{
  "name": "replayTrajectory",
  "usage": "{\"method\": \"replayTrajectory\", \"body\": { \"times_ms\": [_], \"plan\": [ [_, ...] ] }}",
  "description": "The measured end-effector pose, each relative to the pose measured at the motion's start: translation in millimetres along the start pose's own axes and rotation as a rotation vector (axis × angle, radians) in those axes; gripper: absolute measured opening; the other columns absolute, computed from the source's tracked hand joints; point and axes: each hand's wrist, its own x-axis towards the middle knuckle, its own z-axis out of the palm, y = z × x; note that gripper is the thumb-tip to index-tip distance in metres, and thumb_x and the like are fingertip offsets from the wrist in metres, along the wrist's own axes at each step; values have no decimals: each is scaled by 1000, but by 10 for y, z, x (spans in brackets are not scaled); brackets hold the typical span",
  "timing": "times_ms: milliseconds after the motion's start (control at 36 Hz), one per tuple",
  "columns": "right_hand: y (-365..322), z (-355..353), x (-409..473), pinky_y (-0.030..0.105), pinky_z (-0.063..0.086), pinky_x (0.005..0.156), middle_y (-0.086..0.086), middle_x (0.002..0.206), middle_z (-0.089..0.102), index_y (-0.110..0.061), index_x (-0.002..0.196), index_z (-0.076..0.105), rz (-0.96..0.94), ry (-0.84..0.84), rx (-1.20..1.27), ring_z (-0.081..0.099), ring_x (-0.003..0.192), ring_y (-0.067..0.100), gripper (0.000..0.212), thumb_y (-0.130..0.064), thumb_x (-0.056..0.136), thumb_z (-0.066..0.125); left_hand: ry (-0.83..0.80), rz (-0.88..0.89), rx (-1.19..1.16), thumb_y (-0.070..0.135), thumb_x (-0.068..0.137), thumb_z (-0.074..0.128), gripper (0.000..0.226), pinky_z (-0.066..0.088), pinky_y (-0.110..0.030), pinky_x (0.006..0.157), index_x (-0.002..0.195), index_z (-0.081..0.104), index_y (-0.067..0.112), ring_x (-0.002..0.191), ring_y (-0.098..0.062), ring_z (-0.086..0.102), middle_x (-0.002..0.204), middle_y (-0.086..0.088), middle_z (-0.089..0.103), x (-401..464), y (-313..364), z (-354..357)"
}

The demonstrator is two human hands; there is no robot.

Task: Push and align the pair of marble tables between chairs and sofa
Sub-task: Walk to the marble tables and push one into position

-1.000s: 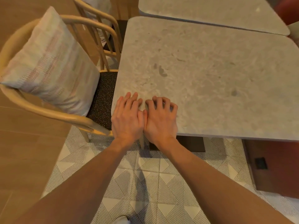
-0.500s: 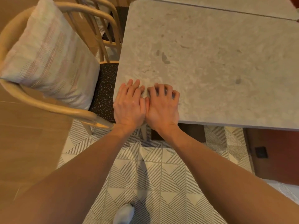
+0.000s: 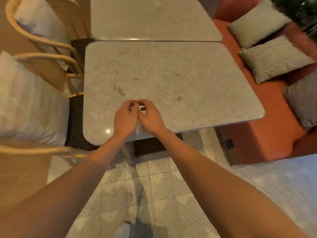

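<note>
Two marble tables were observed end to end, each a pale grey, mottled slab with rounded corners and a polished surface. The near marble table [image 3: 171, 83] was set with its far edge almost touching the near edge of the far marble table [image 3: 151, 19]; only a thin dark seam was seen between them. The two left edges were not flush, the far slab being offset slightly to the right.

The left hand [image 3: 125, 120] and the right hand [image 3: 151, 117] were found together above the near tabletop, close to its near edge and left of its centre. The fingers [image 3: 132, 103] of both hands were curled inward, tips meeting; nothing was seen to be grasped.

Along the left edges, two bentwood chairs [image 3: 51, 54] with dark speckled seats and pale cushions were noted, the nearer seat lying just beside the near-left corner. Along the right edges, a terracotta upholstered sofa [image 3: 267, 134] carrying striped and checked cushions [image 3: 274, 59] was recorded, a narrow gap being left at the tabletop's right edge. Open patterned floor tiles [image 3: 154, 186] were seen before the near edge.
</note>
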Motion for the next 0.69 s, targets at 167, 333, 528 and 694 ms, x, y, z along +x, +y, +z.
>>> {"method": "replayTrajectory", "body": {
  "times_ms": [167, 333, 528, 694],
  "plan": [
    [-60, -1324, -333, 39, 53, 97, 3, 125, 65, -15, 129, 59, 56, 202, 358, 62, 112, 17, 31, -26, 101, 51, -39, -6, -310, 25, 101, 42, 24, 51, -31, 94, 110, 65, 23, 105, -11, 62, 102, 14, 65, -271, 1349, 626],
    [176, -2666, -568, 38, 55, 91, 2, 117, 69, -17, 120, 66, 26, 262, 569, 66, 107, 19, 27, -29, 103, 49, -126, 29, -460, 25, 103, 40, 33, 55, -39, 91, 119, 67, 17, 107, -15, 66, 116, 1, 70, -521, 2340, 1266],
    [357, -3821, -623, 36, 56, 88, 0, 114, 71, -21, 116, 69, -40, 215, 553, 66, 106, 17, 26, -28, 102, 48, -126, 49, -480, 24, 103, 42, 31, 55, -44, 95, 115, 70, 19, 107, -16, 66, 113, 1, 72, -632, 3261, 1863],
    [560, -4403, -300, 38, 56, 88, 1, 115, 69, -22, 113, 68, -78, 178, 533, 66, 106, 20, 21, -27, 102, 50, -45, 34, -516, 24, 102, 44, 30, 56, -44, 93, 113, 71, 17, 104, -18, 68, 110, 0, 73, -311, 3560, 2234]
  ]
}}
